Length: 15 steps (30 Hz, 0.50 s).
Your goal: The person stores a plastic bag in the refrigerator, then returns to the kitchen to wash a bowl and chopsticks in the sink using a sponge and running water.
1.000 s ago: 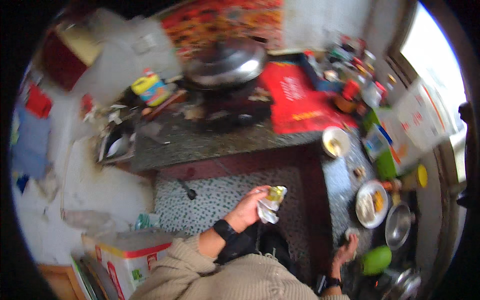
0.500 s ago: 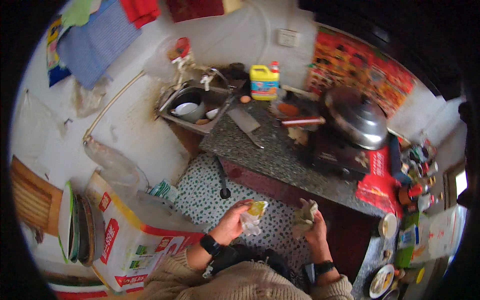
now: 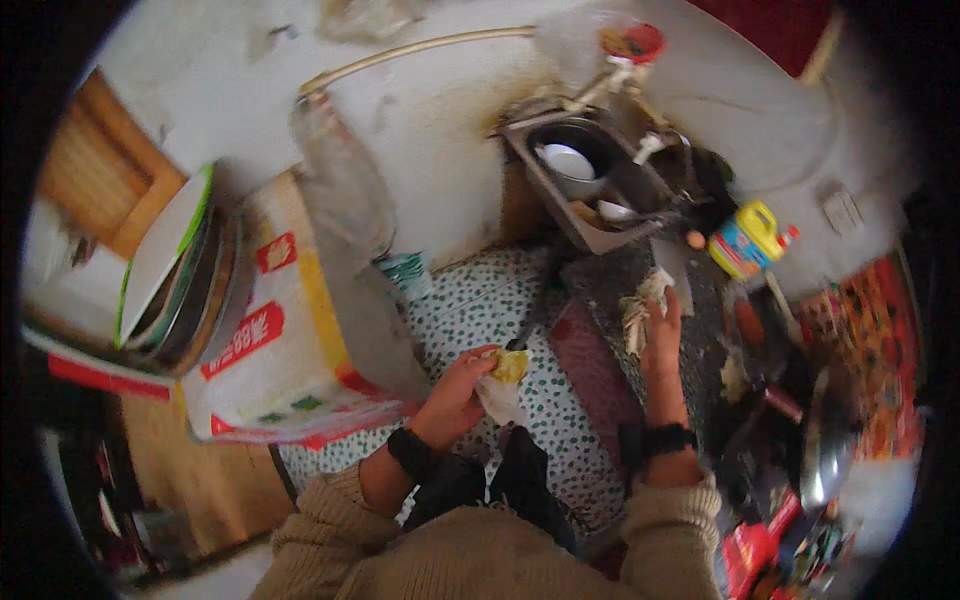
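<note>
My left hand (image 3: 455,400) is closed around something with a yellow surface (image 3: 510,367) and a thin white wrapping (image 3: 502,402) hanging below it; blur hides its exact kind. It is over the spotted floor, in front of my legs. My right hand (image 3: 663,335) reaches forward over the front of the dark stone counter (image 3: 595,285), closed on a crumpled off-white cloth (image 3: 634,320). Beyond that hand, a cleaver's grey blade (image 3: 672,258) lies on the counter, partly covered by the hand and cloth.
Left of the counter is a metal sink (image 3: 617,236) with a dark pot and white bowl (image 3: 566,161). An egg (image 3: 696,240) and yellow jug (image 3: 748,240) stand behind the cleaver. A domed metal lid (image 3: 828,440) is at right. A large printed bag (image 3: 275,355) stands left.
My view has turned left toward the sink. My right hand has moved forward with the cloth, from over the floor to the counter's front. The left hand keeps its hold.
</note>
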Available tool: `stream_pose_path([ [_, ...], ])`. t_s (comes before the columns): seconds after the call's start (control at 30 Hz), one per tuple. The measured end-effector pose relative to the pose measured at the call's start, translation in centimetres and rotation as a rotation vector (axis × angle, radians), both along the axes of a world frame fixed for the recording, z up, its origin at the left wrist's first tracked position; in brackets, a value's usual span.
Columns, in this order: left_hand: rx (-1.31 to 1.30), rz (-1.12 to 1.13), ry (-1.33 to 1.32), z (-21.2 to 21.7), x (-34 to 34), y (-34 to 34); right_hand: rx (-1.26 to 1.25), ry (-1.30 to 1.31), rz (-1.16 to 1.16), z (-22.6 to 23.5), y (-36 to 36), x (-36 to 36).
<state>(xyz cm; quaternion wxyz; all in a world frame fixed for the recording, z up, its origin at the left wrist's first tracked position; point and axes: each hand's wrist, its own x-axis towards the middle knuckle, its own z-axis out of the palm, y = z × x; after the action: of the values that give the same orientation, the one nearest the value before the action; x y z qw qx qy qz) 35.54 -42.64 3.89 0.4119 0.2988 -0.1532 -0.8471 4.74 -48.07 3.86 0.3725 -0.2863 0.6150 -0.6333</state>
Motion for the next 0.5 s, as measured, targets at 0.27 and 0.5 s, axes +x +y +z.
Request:
stream_pose_path([
  [0.27,0.008,0.548,0.03,2.1,4.7,2.6,-0.141,0.136,1.208,3.2,5.4,18.1],
  [0.5,0.011,0.893,0.036,2.5,14.8,11.4,-0.685,0.648,1.667,5.0,7.0,30.8],
])
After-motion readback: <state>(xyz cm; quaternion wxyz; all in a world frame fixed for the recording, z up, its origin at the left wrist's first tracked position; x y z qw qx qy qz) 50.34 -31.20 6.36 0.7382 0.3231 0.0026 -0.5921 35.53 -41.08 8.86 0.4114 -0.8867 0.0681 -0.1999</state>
